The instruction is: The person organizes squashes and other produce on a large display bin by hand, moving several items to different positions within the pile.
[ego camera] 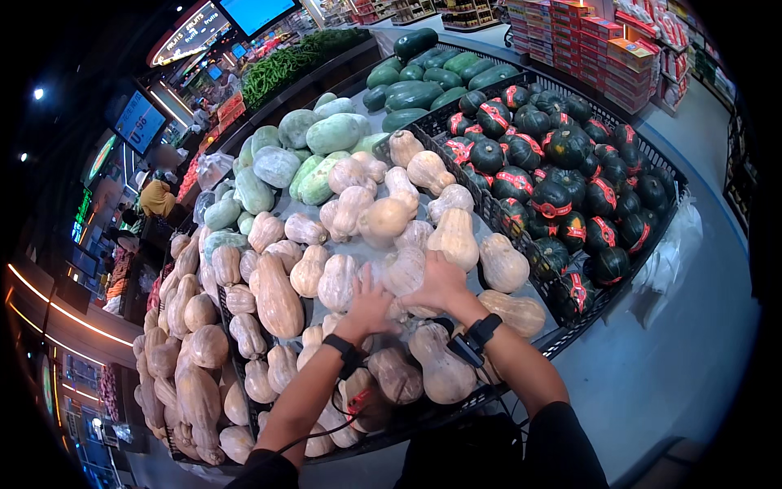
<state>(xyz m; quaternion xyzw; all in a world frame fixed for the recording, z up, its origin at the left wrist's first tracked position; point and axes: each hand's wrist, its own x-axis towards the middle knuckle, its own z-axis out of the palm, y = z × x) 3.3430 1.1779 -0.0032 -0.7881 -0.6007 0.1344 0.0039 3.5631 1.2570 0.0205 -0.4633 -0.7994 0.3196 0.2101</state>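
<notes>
Butternut squashes lie in a broad display bin in front of me. My left hand (pixel 370 304) is over them with its fingers spread, between a pale squash (pixel 338 282) and a mottled squash (pixel 404 270). My right hand (pixel 443 286) is at the lower right side of the mottled squash, thumb and fingers apart around its edge. Whether that hand grips it or only touches it cannot be told. A smooth tan squash (pixel 453 239) stands just beyond my right fingers. Below my wrists lie a large squash (pixel 441 363) and a darker one (pixel 395 375).
A black plastic crate (pixel 519 241) of dark green pumpkins (pixel 568 147) with red labels adjoins on the right. Pale green wax gourds (pixel 333 134) and dark green melons (pixel 414 96) are piled behind. Clear plastic bags (pixel 669 244) hang at the right corner. A person in yellow (pixel 157 197) is at far left.
</notes>
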